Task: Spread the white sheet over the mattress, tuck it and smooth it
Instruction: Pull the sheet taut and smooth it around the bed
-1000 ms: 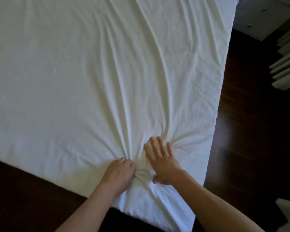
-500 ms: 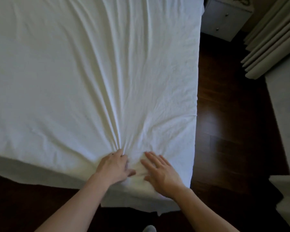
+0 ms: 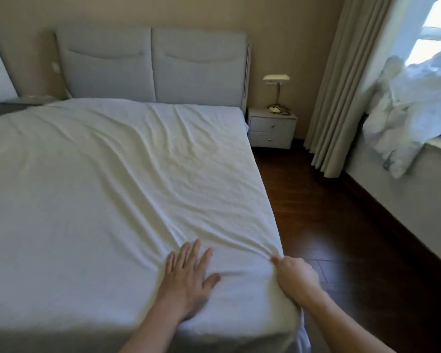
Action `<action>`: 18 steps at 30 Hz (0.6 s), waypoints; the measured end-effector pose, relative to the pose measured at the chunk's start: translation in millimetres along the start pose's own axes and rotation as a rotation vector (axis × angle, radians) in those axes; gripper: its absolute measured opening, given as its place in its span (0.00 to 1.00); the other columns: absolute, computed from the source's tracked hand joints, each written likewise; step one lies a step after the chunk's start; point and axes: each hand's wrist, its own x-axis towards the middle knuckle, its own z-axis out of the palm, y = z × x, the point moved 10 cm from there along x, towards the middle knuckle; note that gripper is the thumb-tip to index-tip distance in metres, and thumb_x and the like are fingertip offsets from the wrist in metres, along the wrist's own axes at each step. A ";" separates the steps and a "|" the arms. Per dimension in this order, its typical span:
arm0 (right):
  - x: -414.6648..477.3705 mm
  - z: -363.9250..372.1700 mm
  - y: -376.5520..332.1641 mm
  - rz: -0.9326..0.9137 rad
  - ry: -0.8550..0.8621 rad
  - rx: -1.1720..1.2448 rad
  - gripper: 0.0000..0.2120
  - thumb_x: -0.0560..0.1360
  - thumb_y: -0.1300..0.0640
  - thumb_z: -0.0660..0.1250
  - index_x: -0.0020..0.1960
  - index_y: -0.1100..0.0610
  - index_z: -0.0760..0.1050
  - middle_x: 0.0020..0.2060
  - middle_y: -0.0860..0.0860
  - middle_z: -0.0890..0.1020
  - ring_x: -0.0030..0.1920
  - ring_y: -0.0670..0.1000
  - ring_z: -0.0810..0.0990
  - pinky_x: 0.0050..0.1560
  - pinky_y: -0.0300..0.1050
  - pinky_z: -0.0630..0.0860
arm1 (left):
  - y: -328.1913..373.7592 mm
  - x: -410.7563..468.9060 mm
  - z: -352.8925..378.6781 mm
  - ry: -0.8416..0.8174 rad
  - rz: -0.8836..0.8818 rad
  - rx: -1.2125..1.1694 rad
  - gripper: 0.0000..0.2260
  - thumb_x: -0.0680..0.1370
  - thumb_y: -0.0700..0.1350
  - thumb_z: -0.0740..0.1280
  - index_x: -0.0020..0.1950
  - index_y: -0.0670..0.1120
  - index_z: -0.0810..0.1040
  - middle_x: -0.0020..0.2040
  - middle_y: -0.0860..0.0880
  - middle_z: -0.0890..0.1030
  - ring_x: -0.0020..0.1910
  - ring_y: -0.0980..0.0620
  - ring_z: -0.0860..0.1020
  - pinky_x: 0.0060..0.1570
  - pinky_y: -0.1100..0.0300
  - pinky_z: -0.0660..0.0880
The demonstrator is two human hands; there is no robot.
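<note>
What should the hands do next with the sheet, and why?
Probably the right hand, which pinches the white sheet at the near right corner, should tug it outward and down while the left hand presses flat. Long wrinkles run from that pinch toward the headboard, so the cloth there looks slack.

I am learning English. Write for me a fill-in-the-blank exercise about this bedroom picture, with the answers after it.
1. The left hand lies ___ on the white sheet, fingers spread.
2. The right hand grips a fold of the ___.
3. On the nightstand beside the bed stands a ___.
4. The nightstand has ___ drawers.

Missing words: flat; sheet; lamp; two.
</note>
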 end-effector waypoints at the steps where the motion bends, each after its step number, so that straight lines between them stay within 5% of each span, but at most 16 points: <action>1: -1.0 -3.2 -4.0 -0.047 0.044 -0.055 0.20 0.81 0.52 0.47 0.62 0.50 0.75 0.52 0.53 0.81 0.51 0.58 0.81 0.43 0.50 0.74 | -0.7 0.4 -0.5 0.048 -0.003 0.008 0.33 0.75 0.70 0.40 0.78 0.61 0.44 0.81 0.53 0.41 0.79 0.50 0.40 0.75 0.45 0.40; 7: -40.0 -10.1 1.7 0.003 0.127 -0.061 0.17 0.79 0.59 0.53 0.58 0.53 0.78 0.51 0.53 0.81 0.52 0.58 0.81 0.43 0.47 0.71 | 12.5 -34.7 3.9 0.047 0.012 -0.020 0.33 0.77 0.69 0.43 0.79 0.58 0.45 0.81 0.50 0.40 0.79 0.50 0.39 0.76 0.46 0.38; 11: -59.9 -24.8 -11.3 0.033 0.183 -0.162 0.13 0.81 0.58 0.53 0.63 0.55 0.69 0.58 0.53 0.78 0.57 0.57 0.79 0.46 0.49 0.71 | 21.0 -64.5 4.8 -0.003 0.090 0.010 0.33 0.76 0.70 0.45 0.79 0.59 0.43 0.80 0.51 0.38 0.79 0.50 0.37 0.75 0.47 0.38; 15: -77.5 -24.8 -78.6 -0.233 0.180 -0.037 0.28 0.81 0.40 0.54 0.77 0.48 0.55 0.77 0.53 0.57 0.75 0.56 0.60 0.70 0.55 0.63 | -2.3 -77.1 -4.8 -0.097 0.105 0.011 0.38 0.72 0.73 0.49 0.78 0.62 0.43 0.80 0.54 0.40 0.79 0.49 0.39 0.75 0.46 0.39; 18: -104.8 -8.1 -149.6 -0.530 0.045 0.068 0.33 0.77 0.32 0.55 0.78 0.43 0.55 0.80 0.46 0.50 0.79 0.48 0.51 0.76 0.48 0.52 | -67.4 -83.0 -27.0 -0.164 0.027 0.064 0.46 0.66 0.79 0.53 0.78 0.63 0.44 0.80 0.55 0.42 0.79 0.47 0.41 0.74 0.41 0.44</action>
